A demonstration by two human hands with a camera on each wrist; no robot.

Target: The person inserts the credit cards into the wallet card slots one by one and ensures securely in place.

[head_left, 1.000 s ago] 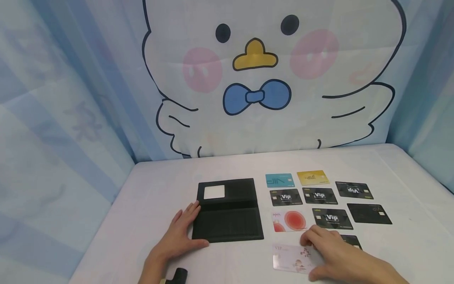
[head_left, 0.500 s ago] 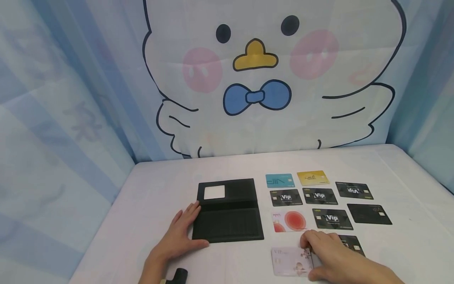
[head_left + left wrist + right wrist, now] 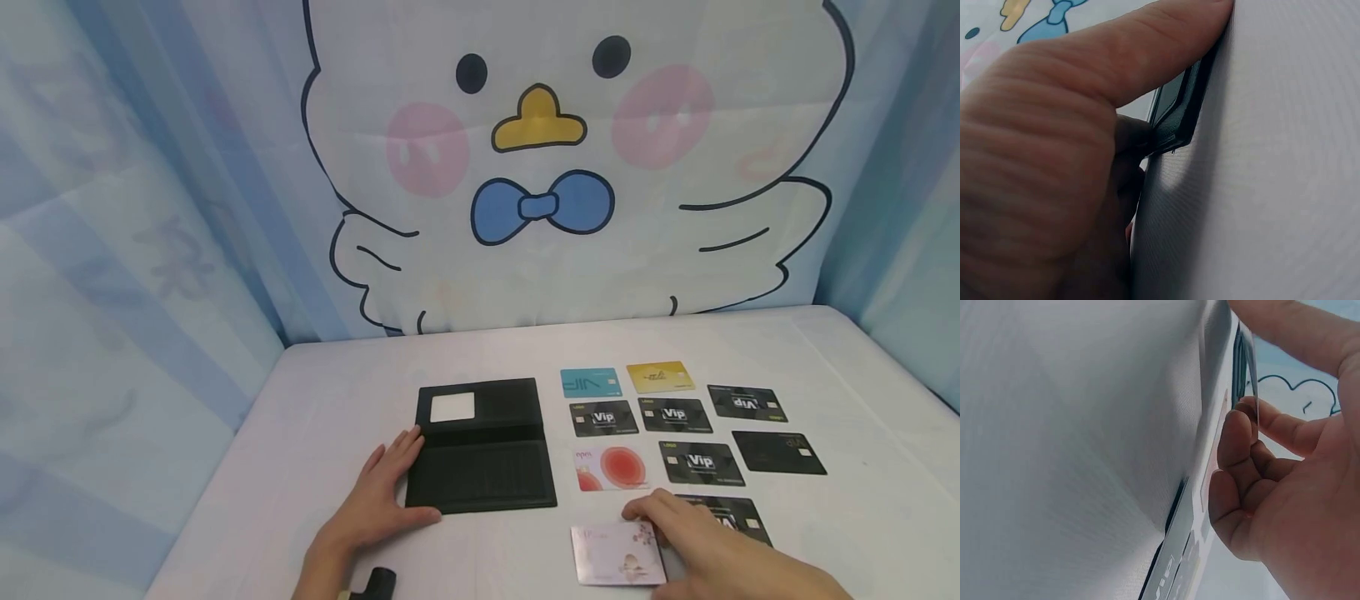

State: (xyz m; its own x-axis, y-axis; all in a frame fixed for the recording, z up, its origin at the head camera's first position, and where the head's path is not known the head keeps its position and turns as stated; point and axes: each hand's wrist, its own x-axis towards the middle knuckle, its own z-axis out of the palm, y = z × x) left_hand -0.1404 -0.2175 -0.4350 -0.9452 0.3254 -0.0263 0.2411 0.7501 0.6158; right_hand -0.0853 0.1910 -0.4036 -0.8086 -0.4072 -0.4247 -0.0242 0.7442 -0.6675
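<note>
My right hand (image 3: 708, 542) pinches a pale pink card (image 3: 618, 554) by its right edge, in front of the other cards. Edge-on in the right wrist view, the pink card (image 3: 1253, 372) shows between thumb and fingertips, slightly off the white surface. An opened black wallet (image 3: 480, 475) lies flat left of the cards, a white patch in its upper half. Beside its left edge rests my left hand (image 3: 378, 496), fingers extended and thumb at the near corner. The left wrist view shows that wallet corner (image 3: 1175, 122) between thumb and fingers, partly hidden.
Right of the wallet lie several cards: a teal card (image 3: 591, 382), a gold card (image 3: 660, 377), a red-and-white card (image 3: 611, 468) and several black cards (image 3: 701, 463). A black object (image 3: 378, 582) is by the left wrist. A printed curtain (image 3: 540, 267) stands behind the table.
My right hand has drawn the pink card slightly left and nearer, and its tilt has changed. More of the black card behind that hand shows. The left hand and wallet keep their places.
</note>
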